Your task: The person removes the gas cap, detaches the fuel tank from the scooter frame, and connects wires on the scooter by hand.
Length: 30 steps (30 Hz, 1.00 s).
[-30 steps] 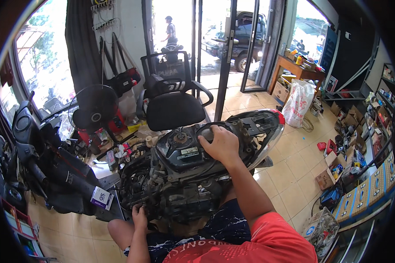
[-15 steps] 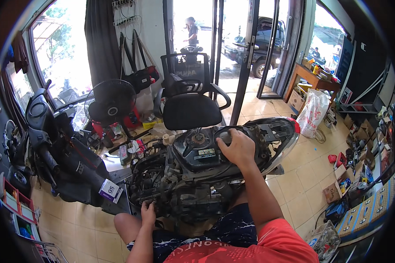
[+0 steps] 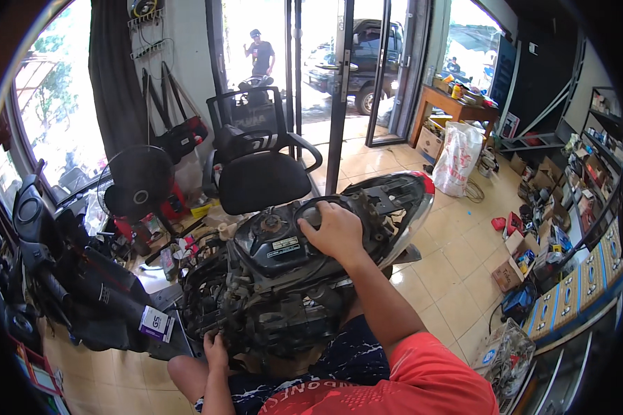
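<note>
A stripped scooter body (image 3: 263, 304), with bare frame, tubes and wiring, lies across in front of me. My right hand (image 3: 333, 228) reaches over its top, fingers curled round the rim of a dark, round part (image 3: 310, 218). Just left of that hand are the black fuel tank (image 3: 266, 245) and its cap (image 3: 271, 223). Down at the scooter's near left side is my left hand (image 3: 215, 351), its fingers pressed together against the frame. What they pinch, if anything, is too small to tell. A clear tail light with a red tip (image 3: 423, 185) sits at the right end.
To the left stands another dark scooter (image 3: 69, 277) with a white-and-purple box (image 3: 157, 324) on it. Beyond are a fan (image 3: 140, 183) and an office chair (image 3: 259, 169). A white sack (image 3: 457, 159) stands right; cartons (image 3: 509, 275) line the right side. Someone (image 3: 260, 54) stands outside.
The view has turned right, so everything sits further left in it. Both hands keep their places on the scooter. The person outside now faces this way with one arm raised.
</note>
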Available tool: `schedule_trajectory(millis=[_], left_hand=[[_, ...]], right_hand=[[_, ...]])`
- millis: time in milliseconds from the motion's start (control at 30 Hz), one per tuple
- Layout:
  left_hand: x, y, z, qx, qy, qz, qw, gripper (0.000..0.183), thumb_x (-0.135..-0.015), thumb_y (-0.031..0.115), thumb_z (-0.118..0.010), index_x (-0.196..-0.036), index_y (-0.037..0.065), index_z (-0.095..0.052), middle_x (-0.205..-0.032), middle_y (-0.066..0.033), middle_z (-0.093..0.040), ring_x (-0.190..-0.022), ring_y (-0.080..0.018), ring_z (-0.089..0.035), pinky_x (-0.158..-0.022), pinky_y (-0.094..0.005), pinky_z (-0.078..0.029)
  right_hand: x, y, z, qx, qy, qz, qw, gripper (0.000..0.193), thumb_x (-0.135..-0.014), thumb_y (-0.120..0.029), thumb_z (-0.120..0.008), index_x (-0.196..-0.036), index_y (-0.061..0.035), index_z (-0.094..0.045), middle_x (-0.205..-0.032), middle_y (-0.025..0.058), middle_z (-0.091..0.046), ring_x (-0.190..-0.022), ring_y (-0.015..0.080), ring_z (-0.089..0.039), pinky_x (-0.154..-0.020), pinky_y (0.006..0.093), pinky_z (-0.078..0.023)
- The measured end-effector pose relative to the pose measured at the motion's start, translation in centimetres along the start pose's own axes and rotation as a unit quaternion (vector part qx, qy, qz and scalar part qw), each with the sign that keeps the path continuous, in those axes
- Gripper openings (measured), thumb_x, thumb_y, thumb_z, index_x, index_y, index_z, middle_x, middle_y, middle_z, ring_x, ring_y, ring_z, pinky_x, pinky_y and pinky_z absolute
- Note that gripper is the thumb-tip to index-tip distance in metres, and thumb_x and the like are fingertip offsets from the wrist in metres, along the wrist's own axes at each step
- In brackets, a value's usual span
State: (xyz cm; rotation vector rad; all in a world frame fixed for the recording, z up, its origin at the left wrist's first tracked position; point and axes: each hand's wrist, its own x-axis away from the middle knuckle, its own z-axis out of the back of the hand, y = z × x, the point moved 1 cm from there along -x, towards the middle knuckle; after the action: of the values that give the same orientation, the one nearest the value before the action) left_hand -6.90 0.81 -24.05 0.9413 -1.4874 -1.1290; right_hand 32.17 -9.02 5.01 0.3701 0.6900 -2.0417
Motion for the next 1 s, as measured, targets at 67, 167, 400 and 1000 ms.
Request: schedule_trajectory(millis=[67, 167, 400, 1000], left_hand=[[0.03, 0.16, -0.32, 0.002, -0.004, 0.0, 1.0, 0.019, -0.099, 0.015, -0.054, -0.115, 0.005, -0.057, -0.092, -0.0033, -0.06, -0.076, -0.0124, -0.058, -0.067, -0.0278, -0.05], [-0.19, -0.04, -0.29, 0.002, -0.001, -0.003, 1.0, 0.02, -0.099, 0.015, -0.054, -0.115, 0.005, -0.057, -0.09, -0.0032, -0.061, -0.074, -0.0121, -0.058, -0.066, -0.0275, -0.049], [-0.46, -0.52, 0.02, -0.006, -0.001, -0.015, 1.0, 0.02, -0.099, 0.015, -0.055, -0.116, 0.005, -0.057, -0.091, -0.0039, -0.062, -0.074, -0.0123, -0.059, -0.065, -0.0275, -0.049], [0.03, 0.17, -0.26, 0.003, -0.003, -0.013, 1.0, 0.014, -0.099, 0.015, -0.055, -0.111, 0.007, -0.058, -0.087, -0.0027, -0.062, -0.073, -0.0117, -0.059, -0.066, -0.0262, -0.049]], right_hand=[[0.0, 0.31, -0.14, 0.005, 0.005, -0.005, 1.0, 0.05, -0.086, -0.051, -0.067, -0.101, -0.0033, -0.067, -0.098, 0.0145, -0.07, -0.094, 0.0337, -0.069, -0.081, 0.0445, -0.055], [0.04, 0.31, 0.04, 0.004, 0.005, -0.009, 1.0, 0.05, -0.086, -0.051, -0.067, -0.1, -0.0034, -0.067, -0.098, 0.0143, -0.07, -0.094, 0.0334, -0.069, -0.081, 0.0442, -0.055], [-0.04, 0.2, 0.17, 0.003, -0.032, -0.027, 0.999, 0.055, -0.085, -0.052, -0.066, -0.113, -0.0044, -0.067, -0.107, 0.0143, -0.071, -0.1, 0.0324, -0.068, -0.086, 0.0428, -0.054], [0.08, 0.26, -0.03, -0.002, 0.003, -0.008, 1.0, 0.049, -0.086, -0.051, -0.067, -0.099, -0.0038, -0.066, -0.098, 0.0145, -0.07, -0.094, 0.0338, -0.069, -0.081, 0.0446, -0.055]])
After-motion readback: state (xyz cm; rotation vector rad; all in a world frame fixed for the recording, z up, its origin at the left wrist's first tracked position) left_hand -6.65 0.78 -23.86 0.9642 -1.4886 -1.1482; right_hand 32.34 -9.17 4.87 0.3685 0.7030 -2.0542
